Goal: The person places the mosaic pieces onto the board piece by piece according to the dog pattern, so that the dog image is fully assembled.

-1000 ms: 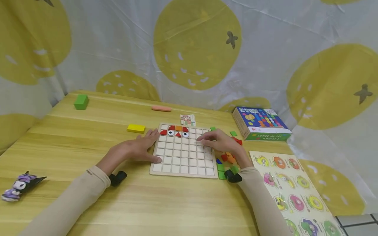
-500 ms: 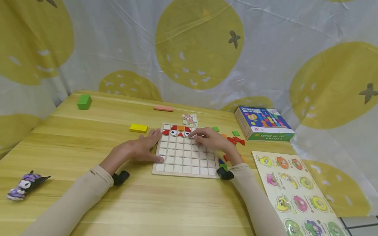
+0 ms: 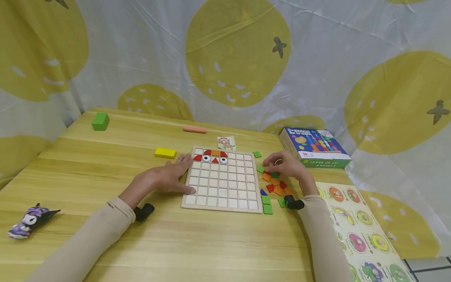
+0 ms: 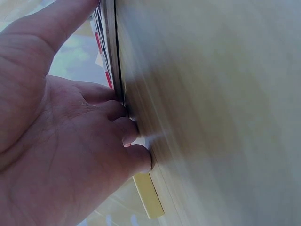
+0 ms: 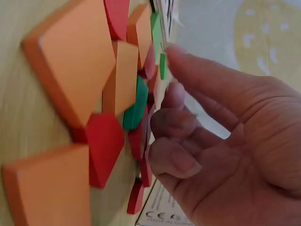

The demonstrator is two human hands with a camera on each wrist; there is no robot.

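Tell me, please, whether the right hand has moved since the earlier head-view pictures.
Yes: judged against the grid board, the right hand has moved rightward, from over the board to the loose tiles beside it.

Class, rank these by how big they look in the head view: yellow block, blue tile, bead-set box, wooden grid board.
1. Wooden grid board
2. Bead-set box
3. Yellow block
4. Blue tile

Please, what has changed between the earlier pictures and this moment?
The right hand moved rightward, from over the grid board to the loose pieces beside it; whether it holds one, I cannot tell. The left hand stayed at the board's left edge, and the coloured tiles on the board look unchanged.
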